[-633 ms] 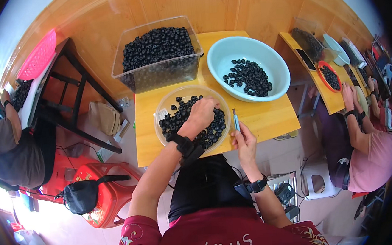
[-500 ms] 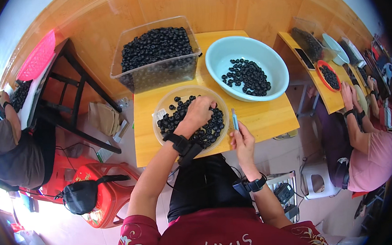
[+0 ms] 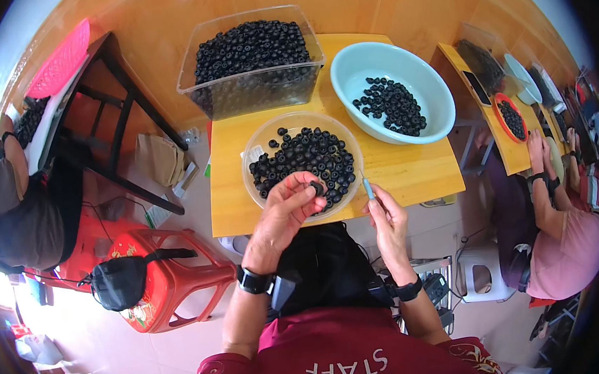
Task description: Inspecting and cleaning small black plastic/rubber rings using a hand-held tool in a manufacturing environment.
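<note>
My left hand (image 3: 284,215) pinches one small black ring-like part (image 3: 317,188) between thumb and fingers, over the near side of a round clear tub (image 3: 247,168). Loose black parts of the same sort (image 3: 311,152), rounded with a hole in the middle, cover much of the tub's bottom. In my right hand (image 3: 389,223) is a slim light-blue-handled knife (image 3: 368,188), its thin tip pointing up beside the tub's right rim. The tool and the held part are apart.
A clear rectangular bin (image 3: 250,96) heaped with black parts stands behind the tub. Right of it, a light-blue basin (image 3: 442,123) holds more. All rest on a yellow wooden table (image 3: 411,175). People work at tables on both sides; a red stool (image 3: 200,265) stands at left.
My left hand has risen out of the parts in the tub and turned, now pinching one black part. My right hand with the knife has shifted slightly right and down.
</note>
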`<action>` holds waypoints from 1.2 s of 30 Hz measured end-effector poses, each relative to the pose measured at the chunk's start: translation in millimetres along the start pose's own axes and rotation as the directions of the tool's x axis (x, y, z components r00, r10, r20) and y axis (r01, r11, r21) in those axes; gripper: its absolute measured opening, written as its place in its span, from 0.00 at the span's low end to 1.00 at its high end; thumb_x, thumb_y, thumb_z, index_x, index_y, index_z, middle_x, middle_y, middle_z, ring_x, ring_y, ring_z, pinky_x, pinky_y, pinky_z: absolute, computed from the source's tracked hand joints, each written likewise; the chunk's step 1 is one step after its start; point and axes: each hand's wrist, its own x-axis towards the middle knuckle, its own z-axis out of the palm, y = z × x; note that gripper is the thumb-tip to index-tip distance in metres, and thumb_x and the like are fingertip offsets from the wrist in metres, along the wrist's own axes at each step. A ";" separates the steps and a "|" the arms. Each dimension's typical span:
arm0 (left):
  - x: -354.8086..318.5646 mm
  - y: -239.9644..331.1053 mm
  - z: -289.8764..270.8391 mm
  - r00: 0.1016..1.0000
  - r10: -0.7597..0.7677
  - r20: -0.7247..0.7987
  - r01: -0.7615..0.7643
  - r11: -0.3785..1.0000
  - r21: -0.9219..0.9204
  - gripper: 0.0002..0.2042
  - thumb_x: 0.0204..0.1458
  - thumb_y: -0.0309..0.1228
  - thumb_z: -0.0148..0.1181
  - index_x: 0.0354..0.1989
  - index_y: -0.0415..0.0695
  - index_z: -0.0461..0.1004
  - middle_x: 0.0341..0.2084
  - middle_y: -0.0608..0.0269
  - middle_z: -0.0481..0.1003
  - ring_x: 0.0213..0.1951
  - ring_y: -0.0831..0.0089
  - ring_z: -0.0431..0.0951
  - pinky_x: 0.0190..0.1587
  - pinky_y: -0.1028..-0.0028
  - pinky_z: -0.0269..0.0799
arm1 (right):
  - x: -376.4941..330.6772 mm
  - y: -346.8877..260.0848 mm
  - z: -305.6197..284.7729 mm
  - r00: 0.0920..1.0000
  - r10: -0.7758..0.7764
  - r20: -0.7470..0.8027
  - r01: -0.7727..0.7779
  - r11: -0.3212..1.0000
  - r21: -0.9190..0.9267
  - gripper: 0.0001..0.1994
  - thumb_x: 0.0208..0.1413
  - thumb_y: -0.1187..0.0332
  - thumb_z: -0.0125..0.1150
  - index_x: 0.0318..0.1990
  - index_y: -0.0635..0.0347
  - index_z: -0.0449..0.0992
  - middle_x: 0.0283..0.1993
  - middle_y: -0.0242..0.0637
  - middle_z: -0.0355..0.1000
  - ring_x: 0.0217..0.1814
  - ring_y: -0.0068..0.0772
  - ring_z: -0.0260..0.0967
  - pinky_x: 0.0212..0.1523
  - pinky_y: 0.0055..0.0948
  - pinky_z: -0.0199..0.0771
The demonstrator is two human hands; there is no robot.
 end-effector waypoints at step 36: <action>-32.8 -40.9 0.0 0.998 0.063 -0.004 -0.059 0.918 -0.393 0.08 0.54 0.24 0.58 0.42 0.41 0.74 0.35 0.65 0.75 0.36 0.78 0.75 0.41 0.77 0.74 | -16.7 -45.4 5.8 0.759 -0.461 0.460 0.647 0.611 -0.456 0.21 0.45 0.78 0.64 0.50 0.56 0.76 0.25 0.34 0.66 0.22 0.34 0.67 0.23 0.32 0.67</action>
